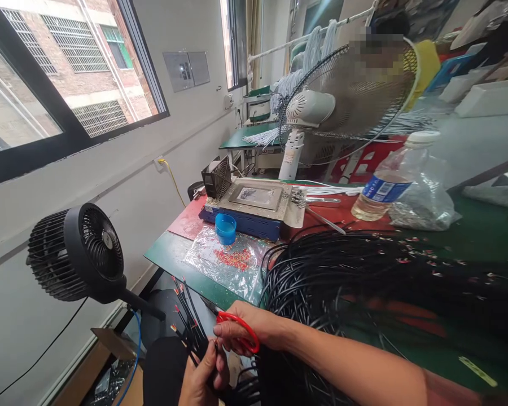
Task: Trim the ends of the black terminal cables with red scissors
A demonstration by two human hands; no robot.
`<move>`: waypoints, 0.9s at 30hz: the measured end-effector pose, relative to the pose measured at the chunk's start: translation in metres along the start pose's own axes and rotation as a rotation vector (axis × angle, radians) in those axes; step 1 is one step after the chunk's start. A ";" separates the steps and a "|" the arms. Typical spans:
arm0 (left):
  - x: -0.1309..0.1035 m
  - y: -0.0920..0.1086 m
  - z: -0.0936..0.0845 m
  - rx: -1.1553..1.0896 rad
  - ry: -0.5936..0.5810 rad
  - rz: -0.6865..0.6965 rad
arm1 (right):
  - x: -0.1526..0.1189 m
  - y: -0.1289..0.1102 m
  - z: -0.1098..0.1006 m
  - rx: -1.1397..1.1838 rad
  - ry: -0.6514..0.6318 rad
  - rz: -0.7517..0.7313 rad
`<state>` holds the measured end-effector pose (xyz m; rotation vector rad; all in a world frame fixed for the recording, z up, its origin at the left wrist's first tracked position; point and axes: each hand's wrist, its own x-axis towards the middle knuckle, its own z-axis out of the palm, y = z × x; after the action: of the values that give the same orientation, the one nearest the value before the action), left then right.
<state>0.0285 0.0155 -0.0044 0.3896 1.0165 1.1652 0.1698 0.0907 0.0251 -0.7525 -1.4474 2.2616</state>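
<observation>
My left hand [205, 369] is closed round a bundle of black cables [190, 316] whose stripped ends show red and yellow wire tips. The bundle points up and away, over the table's near left corner. In my right hand [249, 324] is a pair of scissors [237, 327] with red handles, its dark blades aimed up and left beside the cables. My right fingertips meet my left thumb at one cable end. Whether the blades are apart is hard to make out. A large heap of black cables [305, 276] lies on the table just beyond my right forearm.
A blue cup [226, 228] and red and yellow clippings [237, 258] lie on a plastic sheet. Behind are a blue-sided heated pot [254, 223], a bottle [381, 186] and a large white fan [309, 107]. A black fan [99, 242] stands at left, above a cardboard box [114, 344].
</observation>
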 end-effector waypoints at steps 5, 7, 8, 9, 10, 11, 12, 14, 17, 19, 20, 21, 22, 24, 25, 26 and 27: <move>-0.004 0.005 -0.002 0.070 -0.081 -0.038 | -0.003 -0.004 -0.001 -0.031 -0.048 0.016; -0.005 0.006 -0.003 0.093 -0.132 -0.059 | -0.004 -0.005 -0.002 -0.035 -0.070 0.045; -0.006 0.006 -0.004 0.104 -0.158 -0.073 | -0.004 -0.005 -0.002 -0.041 -0.085 0.060; -0.006 0.006 -0.005 0.117 -0.183 -0.086 | -0.005 -0.005 -0.003 -0.051 -0.101 0.071; -0.007 0.006 -0.005 0.131 -0.211 -0.094 | -0.005 -0.006 -0.003 -0.064 -0.116 0.081; -0.007 0.007 -0.006 0.145 -0.232 -0.102 | -0.005 -0.006 -0.004 -0.077 -0.128 0.089; -0.007 0.006 -0.006 0.158 -0.247 -0.111 | -0.006 -0.006 -0.004 -0.090 -0.135 0.098; -0.008 0.006 -0.006 0.173 -0.261 -0.125 | -0.006 -0.006 -0.003 -0.105 -0.121 0.115; -0.006 0.005 -0.007 0.163 -0.229 -0.128 | -0.004 -0.004 -0.002 -0.105 -0.052 0.104; -0.004 0.004 -0.007 0.116 -0.160 -0.104 | -0.003 -0.003 -0.001 -0.060 0.008 0.053; -0.003 0.004 -0.007 0.083 -0.117 -0.090 | -0.002 -0.003 -0.001 -0.029 0.036 0.019; -0.001 0.004 -0.007 0.050 -0.078 -0.073 | -0.001 -0.003 -0.001 0.000 0.059 -0.013; 0.000 0.004 -0.007 0.024 -0.045 -0.057 | -0.001 -0.003 0.000 0.017 0.076 -0.035; 0.002 0.003 -0.007 0.002 -0.013 -0.022 | -0.001 -0.004 0.000 0.009 0.089 -0.047; 0.002 0.003 -0.007 0.003 -0.006 -0.008 | -0.001 -0.005 0.000 -0.010 0.087 -0.043; 0.003 0.002 -0.007 0.008 0.000 0.004 | -0.001 -0.005 0.001 -0.034 0.084 -0.036; 0.003 0.002 -0.006 0.013 0.007 0.013 | -0.001 -0.004 0.001 -0.058 0.083 -0.031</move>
<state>0.0226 0.0171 -0.0074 0.4030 1.0289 1.1726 0.1701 0.0914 0.0296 -0.8261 -1.4812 2.1478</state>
